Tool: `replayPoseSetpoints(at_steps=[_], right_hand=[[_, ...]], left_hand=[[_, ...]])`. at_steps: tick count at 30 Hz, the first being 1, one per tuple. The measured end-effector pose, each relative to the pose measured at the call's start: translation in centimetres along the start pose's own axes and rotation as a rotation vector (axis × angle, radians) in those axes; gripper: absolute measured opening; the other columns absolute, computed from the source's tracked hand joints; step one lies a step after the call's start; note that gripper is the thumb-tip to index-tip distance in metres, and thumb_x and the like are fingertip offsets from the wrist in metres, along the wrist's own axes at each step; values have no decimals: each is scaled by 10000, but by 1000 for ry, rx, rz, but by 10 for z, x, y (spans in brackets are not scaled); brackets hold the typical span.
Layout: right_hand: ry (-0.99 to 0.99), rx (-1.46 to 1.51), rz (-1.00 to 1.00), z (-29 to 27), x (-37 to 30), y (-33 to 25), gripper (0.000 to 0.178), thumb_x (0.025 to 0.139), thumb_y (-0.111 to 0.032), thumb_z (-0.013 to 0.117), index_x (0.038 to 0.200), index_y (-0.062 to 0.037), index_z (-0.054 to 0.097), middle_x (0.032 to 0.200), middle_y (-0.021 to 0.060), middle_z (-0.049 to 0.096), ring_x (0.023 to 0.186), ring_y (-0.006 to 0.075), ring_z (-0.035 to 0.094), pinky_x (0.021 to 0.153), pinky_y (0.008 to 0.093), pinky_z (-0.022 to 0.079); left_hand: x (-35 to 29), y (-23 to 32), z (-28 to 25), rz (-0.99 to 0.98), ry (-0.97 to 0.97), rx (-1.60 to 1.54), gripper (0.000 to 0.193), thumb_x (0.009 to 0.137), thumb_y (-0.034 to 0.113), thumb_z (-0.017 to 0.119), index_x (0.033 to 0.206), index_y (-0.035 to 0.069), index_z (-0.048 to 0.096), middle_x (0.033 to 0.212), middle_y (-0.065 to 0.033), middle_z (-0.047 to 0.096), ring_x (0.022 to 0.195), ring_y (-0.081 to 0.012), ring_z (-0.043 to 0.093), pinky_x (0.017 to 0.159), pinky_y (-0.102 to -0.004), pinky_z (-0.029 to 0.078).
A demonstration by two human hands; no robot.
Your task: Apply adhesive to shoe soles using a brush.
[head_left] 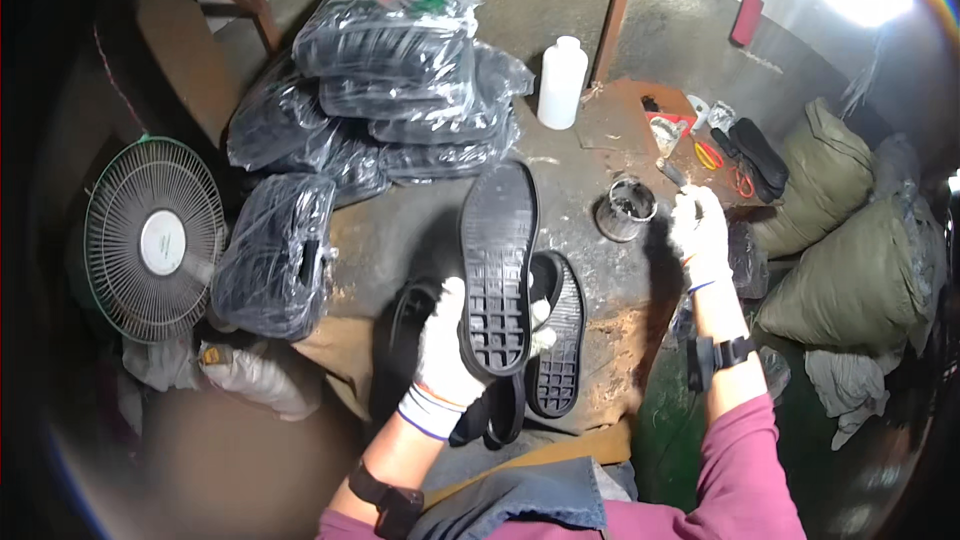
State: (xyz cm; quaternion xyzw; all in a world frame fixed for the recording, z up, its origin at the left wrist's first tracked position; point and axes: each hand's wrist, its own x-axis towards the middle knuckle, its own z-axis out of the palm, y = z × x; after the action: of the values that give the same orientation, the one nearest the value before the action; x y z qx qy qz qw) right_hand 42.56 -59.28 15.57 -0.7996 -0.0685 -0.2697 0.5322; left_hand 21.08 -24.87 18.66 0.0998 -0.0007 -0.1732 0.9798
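the left hand (444,350) wears a white glove (440,365) whose cuff (430,412) carries an orange line and a dark blue edge. the right hand (700,230) has a matching white glove, blue-edged at the wrist. behind each hand, a black strap (738,349) with a boxy black device (699,363) circles the forearm. further back come plum-pink sleeves (742,455), with blue denim (520,502) between them.

A black shoe sole (499,230) was held by the gloved left hand (446,345), with its gridded face turned upward. By the gloved right hand (698,230), a small tool (672,174) was pinched near a stained can (618,226). Plastic-wrapped bundles (390,65) were piled to the left of a white bottle (562,87).
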Motion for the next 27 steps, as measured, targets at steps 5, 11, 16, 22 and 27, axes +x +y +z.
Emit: replayPoseSetpoints(at_steps=[5,11,16,22,27], right_hand=[[-166,407,-111,50,-29,-80,158,993,-54,638,1142,-17,679,959,74,668,845,129,620,747,269,536],[-104,-354,-354,66,-28,-87,266,1047,-245,622,1117,-18,744,990,53,723,919,177,664,846,331,529],[-166,184,115,77,-48,-90,250,1018,-188,668,1192,-28,749,1133,83,755,1030,172,683,926,318,527],[-295,450,218,85,-90,-138,266,966,-171,737,1194,-35,732,1133,44,770,1011,161,721,1022,340,511],[-500,390,135,69,-99,-153,240,939,-150,753,1163,-66,756,1100,19,795,1006,130,733,1215,390,342]], left_hand=[[11,-19,-12,-31,48,-71,753,1072,598,441,1552,18,438,1481,-219,572,1271,-497,611,1060,-721,479],[9,-34,-11,-101,106,24,765,1068,617,428,1570,40,425,1509,-224,548,1283,-511,598,1060,-751,454],[0,-28,-18,-119,95,82,799,1062,627,431,1590,28,390,1566,-225,487,1297,-523,581,1066,-738,456],[-8,-23,-16,-160,114,51,839,1054,647,424,1609,21,354,1593,-242,450,1294,-528,582,1064,-711,478],[1,-18,-21,-182,-13,5,793,1044,666,424,1541,48,456,1516,-201,539,1304,-485,586,1092,-661,482]])
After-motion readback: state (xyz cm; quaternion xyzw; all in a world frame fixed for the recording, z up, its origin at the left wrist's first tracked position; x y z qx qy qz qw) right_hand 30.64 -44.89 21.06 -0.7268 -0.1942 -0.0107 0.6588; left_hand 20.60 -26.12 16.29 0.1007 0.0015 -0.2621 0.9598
